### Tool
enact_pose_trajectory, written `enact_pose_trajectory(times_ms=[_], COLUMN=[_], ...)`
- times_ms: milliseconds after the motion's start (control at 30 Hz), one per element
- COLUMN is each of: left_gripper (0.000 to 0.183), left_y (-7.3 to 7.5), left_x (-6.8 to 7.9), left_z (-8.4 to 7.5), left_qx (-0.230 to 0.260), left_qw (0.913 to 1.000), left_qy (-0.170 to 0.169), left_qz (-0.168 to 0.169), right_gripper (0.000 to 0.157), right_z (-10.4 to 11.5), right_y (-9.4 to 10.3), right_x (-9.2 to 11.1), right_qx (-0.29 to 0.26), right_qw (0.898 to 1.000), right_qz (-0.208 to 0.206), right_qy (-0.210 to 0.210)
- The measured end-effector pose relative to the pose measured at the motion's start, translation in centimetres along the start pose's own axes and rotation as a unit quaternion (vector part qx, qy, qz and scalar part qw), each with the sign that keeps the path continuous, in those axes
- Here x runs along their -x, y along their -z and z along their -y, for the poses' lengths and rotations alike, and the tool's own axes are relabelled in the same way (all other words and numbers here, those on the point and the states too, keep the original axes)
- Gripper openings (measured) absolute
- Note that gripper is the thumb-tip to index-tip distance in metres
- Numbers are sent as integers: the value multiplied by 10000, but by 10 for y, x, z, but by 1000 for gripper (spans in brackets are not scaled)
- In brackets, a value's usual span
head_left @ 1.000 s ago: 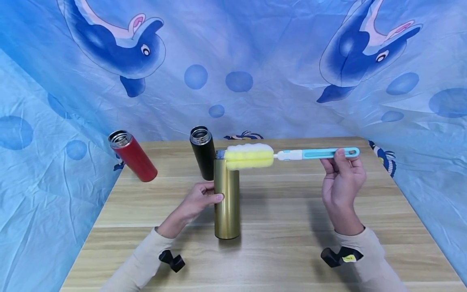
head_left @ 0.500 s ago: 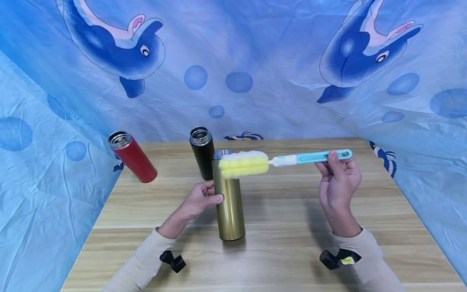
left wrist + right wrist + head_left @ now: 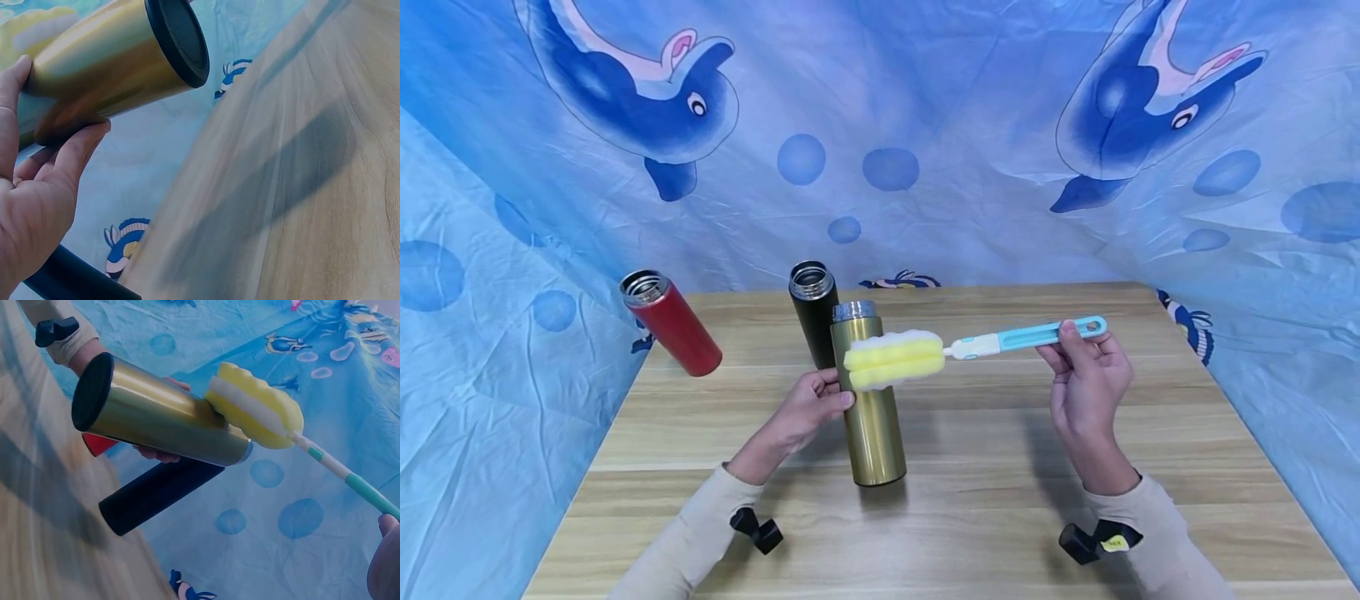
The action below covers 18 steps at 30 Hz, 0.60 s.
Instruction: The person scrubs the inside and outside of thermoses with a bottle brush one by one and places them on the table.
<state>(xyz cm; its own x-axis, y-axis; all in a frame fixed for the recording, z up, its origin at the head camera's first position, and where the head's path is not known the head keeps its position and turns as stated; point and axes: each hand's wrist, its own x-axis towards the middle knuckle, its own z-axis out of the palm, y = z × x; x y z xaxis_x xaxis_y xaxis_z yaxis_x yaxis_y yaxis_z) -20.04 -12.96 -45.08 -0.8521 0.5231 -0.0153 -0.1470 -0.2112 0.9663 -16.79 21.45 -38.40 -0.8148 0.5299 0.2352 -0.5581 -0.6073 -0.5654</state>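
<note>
My left hand (image 3: 801,410) grips a gold bottle (image 3: 877,437) around its middle, its top tilted a little left. The left wrist view shows the bottle's dark base (image 3: 181,40) off the table, over its shadow. My right hand (image 3: 1090,385) pinches the blue end of a bottle brush (image 3: 1030,335) with a white neck. The brush's yellow and white sponge head (image 3: 895,360) lies across the front of the gold bottle's upper body, below the rim; whether they touch I cannot tell. Only part of the right hand shows in the right wrist view.
Behind the gold bottle stands a black bottle (image 3: 814,321), partly hidden by it. A red bottle (image 3: 677,327) without a lid is at the left. Both are on the wooden table (image 3: 1000,517). A blue cartoon curtain (image 3: 955,225) hangs behind the table.
The brush has moved left and toward me, from the gold bottle's top down along its body, with its handle tilting. The bottle's top has leaned left, its base shifted right.
</note>
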Motion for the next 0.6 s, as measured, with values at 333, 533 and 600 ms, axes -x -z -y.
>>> enact_pose_trajectory(times_ms=[333, 533, 600], left_gripper=[27, 22, 21], left_y=[2, 5, 5], left_x=[-9, -17, -19], left_z=[7, 10, 10], left_qx=[249, 461, 474], left_qw=[9996, 9987, 9986], left_qy=[23, 126, 169], left_qz=[129, 190, 177], right_gripper=[20, 20, 19], right_z=[-2, -4, -4], right_y=[12, 19, 20], right_x=[6, 8, 9], right_qx=[392, 391, 386], right_qw=[9989, 9986, 9985], right_qz=[-58, -102, -129], right_qy=[-252, -353, -377])
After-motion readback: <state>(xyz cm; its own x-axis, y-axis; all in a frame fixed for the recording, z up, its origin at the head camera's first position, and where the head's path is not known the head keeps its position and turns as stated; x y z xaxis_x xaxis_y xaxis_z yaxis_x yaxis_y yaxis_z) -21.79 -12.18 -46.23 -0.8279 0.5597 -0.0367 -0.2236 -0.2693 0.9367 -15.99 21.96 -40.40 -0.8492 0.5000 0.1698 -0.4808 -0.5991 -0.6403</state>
